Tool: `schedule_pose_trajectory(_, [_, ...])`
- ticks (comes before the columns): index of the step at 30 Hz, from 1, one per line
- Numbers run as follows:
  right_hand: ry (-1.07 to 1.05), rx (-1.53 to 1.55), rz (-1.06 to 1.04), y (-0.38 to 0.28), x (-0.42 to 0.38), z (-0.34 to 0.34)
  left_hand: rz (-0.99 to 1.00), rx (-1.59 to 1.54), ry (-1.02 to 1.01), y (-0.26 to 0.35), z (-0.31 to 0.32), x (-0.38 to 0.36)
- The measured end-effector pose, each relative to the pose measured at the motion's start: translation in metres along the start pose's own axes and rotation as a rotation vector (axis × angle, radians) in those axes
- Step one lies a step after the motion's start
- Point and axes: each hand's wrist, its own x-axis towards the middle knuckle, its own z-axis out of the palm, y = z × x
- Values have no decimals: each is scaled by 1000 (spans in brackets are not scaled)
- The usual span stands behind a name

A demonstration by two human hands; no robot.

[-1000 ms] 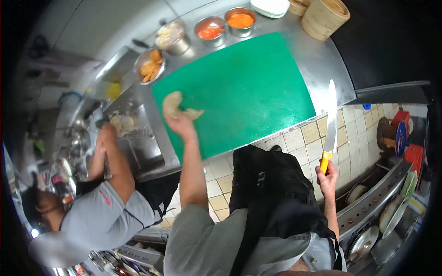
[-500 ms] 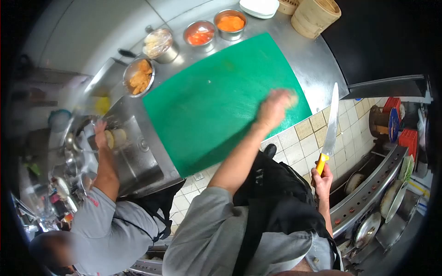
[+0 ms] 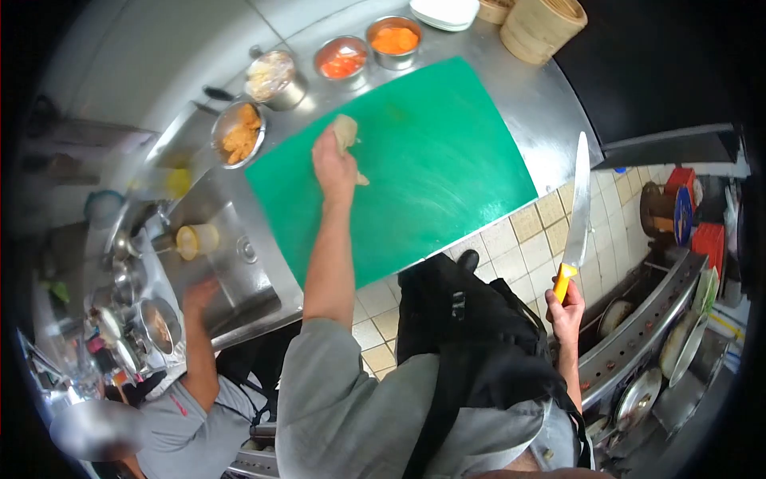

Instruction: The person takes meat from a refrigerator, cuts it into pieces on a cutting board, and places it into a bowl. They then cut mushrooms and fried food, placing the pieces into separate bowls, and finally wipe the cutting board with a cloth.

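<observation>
My left hand [image 3: 335,168] is pressed down on the left part of a green cutting board [image 3: 423,168]. Its fingers close over a beige cloth [image 3: 345,131], which sticks out beyond the fingertips and beside the wrist. Streaks of moisture show on the board's right side. Off the board's right edge, my right hand [image 3: 566,313] grips the yellow handle of a large knife [image 3: 579,199]. The blade points upward and away from me, above the tiled floor.
Behind the board stand metal bowls with fried pieces [image 3: 241,136], red slices [image 3: 343,61] and orange slices [image 3: 396,40], plus a wrapped container [image 3: 275,78]. A bamboo steamer [image 3: 542,30] sits at the back right. A co-worker's hand [image 3: 199,297] is by the sink [image 3: 239,275].
My left hand has slid the cloth from the board's right side to its upper left. The right hand still holds the knife in nearly the same place. The co-worker's hand has moved toward me.
</observation>
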Motion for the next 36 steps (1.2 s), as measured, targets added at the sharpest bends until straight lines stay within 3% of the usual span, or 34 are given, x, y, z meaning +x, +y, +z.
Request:
schedule_pose_trajectory(2, [67, -81, -146, 14, -4, -3, 67, 13, -42, 23, 20, -20])
schedule_pose_trajectory(4, [77, -51, -55, 10, -13, -9, 141, -89, -157, 68, 48, -46])
schedule_pose_trajectory(8, [79, 56, -75, 8, -16, -20, 279, -399, -396, 163, 119, -131])
schedule_pose_trajectory(10, [56, 20, -144, 1, -13, -25, 362, -626, -748, 212, 108, -164])
schedule_pose_trajectory(12, [11, -12, -220, -10, -9, -31, 408, -733, -747, 221, 101, -212])
schedule_pose_trajectory(14, [-44, 65, -139, -22, -8, -32, 388, -618, -736, 219, 63, -217])
schedule_pose_trajectory(16, [-63, 74, -215, -9, -1, -35, 283, -553, -517, 195, 37, -189])
schedule_pose_trajectory(17, [-94, 56, -215, -9, -1, -36, 209, -366, -387, 189, 9, -169])
schedule_pose_trajectory(18, [-126, 39, -222, -7, 0, -36, -537, -762, -550, 203, -27, -138])
schedule_pose_trajectory(19, [-143, 62, -209, 1, 1, -37, -164, -403, -134, 150, 6, -128])
schedule_pose_trajectory(20, [-148, 67, -211, 3, -1, -34, -82, -439, 20, 125, 6, -101])
schedule_pose_trajectory(23, [-197, 39, -172, 10, -10, -33, -148, -421, 50, 72, 15, -40])
schedule_pose_trajectory(25, [-184, 22, -216, 16, -14, -34, -120, -63, -29, 61, 22, -21])
schedule_pose_trajectory(26, [-179, 12, -260, 24, -15, -37, -120, -68, -26, 65, 25, -23])
schedule_pose_trajectory(28, [-180, -20, -265, 28, -19, -42, 42, -77, -157, 75, 33, -26])
schedule_pose_trajectory(31, [-136, 10, -280, 21, -24, -40, 235, -139, -390, 116, 59, -87])
schedule_pose_trajectory(32, [-138, 35, -191, 13, -27, -40, 339, -359, -404, 141, 60, -117])
schedule_pose_trajectory(33, [-144, 66, -115, 11, -25, -41, 396, -418, -570, 161, 59, -145])
schedule_pose_trajectory(34, [-154, 72, -125, 7, -24, -37, 210, -519, -866, 192, 38, -164])
schedule_pose_trajectory(36, [-174, 129, -254, 0, -17, -27, 113, -468, -1217, 197, 33, -205])
